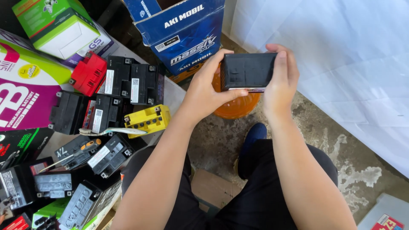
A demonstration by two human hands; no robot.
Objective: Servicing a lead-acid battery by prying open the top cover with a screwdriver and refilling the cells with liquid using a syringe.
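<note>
— What do you have in front of you?

— I'm holding a small black battery (pixel 248 70) up between both hands, above an orange bucket (pixel 235 106) on the concrete floor (pixel 324 127). My left hand (pixel 206 91) cups its left end, thumb under the lower edge and fingers curled over the top. My right hand (pixel 281 79) clamps the right end, fingers wrapped around the far side.

— Why both hands?

— It looks heavy for its size, I judge, and gripping it at both ends keeps it level with one flat face turned toward me.

— And around you?

— To my left a heap of batteries: a red one (pixel 88 73), a yellow one (pixel 148 120), several black ones (pixel 132 83). A screwdriver (pixel 81 149) lies across them. A blue cardboard box (pixel 183 30) stands just behind the battery I hold, and a white sheet (pixel 341 55) hangs at right.
</note>
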